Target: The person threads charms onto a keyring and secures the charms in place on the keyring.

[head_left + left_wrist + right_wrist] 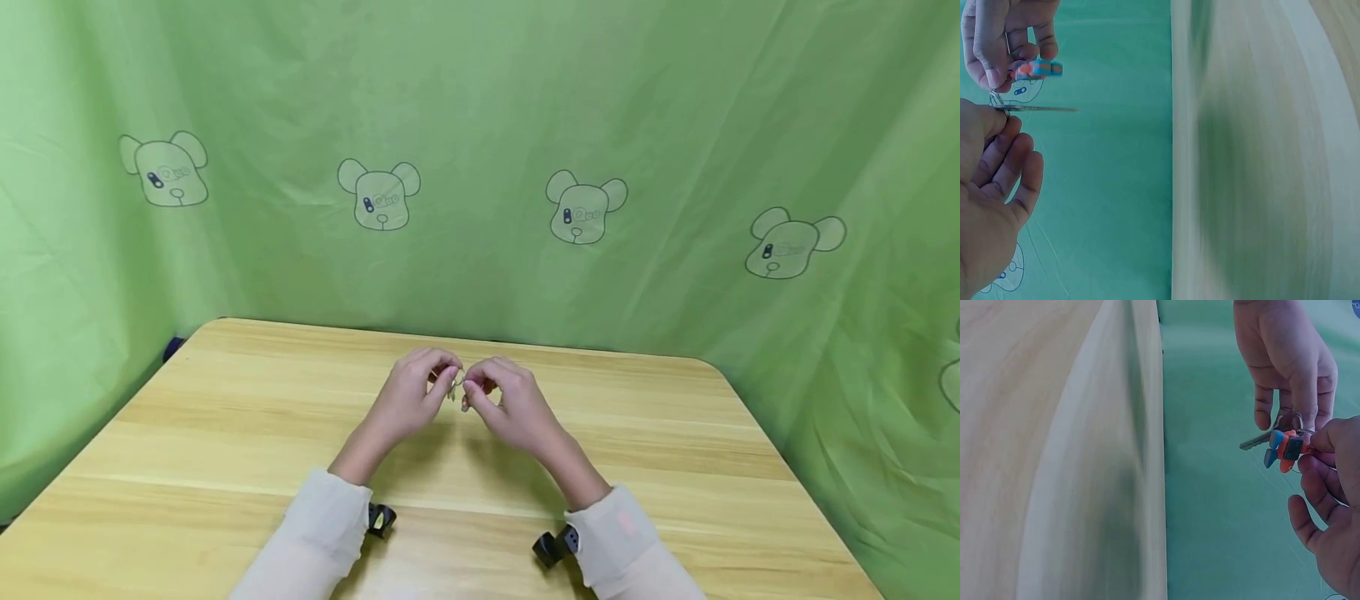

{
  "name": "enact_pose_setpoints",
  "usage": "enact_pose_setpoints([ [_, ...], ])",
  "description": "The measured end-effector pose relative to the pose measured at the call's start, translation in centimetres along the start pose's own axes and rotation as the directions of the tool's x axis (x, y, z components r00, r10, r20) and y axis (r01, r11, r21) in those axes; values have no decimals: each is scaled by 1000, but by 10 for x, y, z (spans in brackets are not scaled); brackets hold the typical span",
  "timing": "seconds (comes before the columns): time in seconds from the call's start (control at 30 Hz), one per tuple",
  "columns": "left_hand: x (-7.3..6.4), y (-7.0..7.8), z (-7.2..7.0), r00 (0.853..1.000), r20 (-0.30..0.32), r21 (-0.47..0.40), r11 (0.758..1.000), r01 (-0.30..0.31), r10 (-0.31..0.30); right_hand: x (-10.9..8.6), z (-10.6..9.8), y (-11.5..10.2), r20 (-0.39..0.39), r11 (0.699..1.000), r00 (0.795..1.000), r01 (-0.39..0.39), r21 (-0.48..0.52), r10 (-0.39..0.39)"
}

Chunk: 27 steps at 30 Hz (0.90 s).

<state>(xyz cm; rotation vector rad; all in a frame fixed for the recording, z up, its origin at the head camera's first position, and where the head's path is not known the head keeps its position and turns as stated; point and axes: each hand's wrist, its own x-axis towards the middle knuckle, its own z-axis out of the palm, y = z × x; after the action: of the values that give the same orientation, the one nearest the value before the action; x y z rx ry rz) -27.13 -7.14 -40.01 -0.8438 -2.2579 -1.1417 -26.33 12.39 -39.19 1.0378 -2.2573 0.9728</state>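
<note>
Over the table, my left hand (405,396) and right hand (517,404) meet close together around a small set of keys. Between the left thumb and fingers, a metal key (1047,109) is pinched near its head, its blade pointing away from the palm. My right hand pinches the end of an orange and blue figure-shaped charm (1288,449), which dangles beside the key. A thin metal ring (461,377) spans the gap between both sets of fingertips. Parts of the ring and the key's head are hidden behind the fingers.
A light wooden table (225,417) with rounded corners lies beneath the hands. Green curtain (480,100) with bear-head prints hangs behind and at both sides. Black wrist cameras sit at the cuffs of the pale sleeves (322,517).
</note>
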Motion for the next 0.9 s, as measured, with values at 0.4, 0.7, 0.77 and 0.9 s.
enact_pose_setpoints([
  [0.4, 1, 4, 2, 999, -43, -40, 999, -14, 12, 0, 3, 0, -58, 1000, 998, 11, 7, -10],
  [0.7, 0, 3, -4, 999, -10, 21, 999, -30, 30, 1, -4, 0, -37, 998, 998, -52, 34, 54],
  [0.77, 0, 4, -4, 999, -11, 32, 999, -39, 39, 1, -6, -1, -21, 998, 998, -53, 31, 54],
  [0.9, 1, 5, -5, 999, -27, 16, 999, -45, 46, 1, -9, -1, -5, 999, 999, -42, 27, 42],
])
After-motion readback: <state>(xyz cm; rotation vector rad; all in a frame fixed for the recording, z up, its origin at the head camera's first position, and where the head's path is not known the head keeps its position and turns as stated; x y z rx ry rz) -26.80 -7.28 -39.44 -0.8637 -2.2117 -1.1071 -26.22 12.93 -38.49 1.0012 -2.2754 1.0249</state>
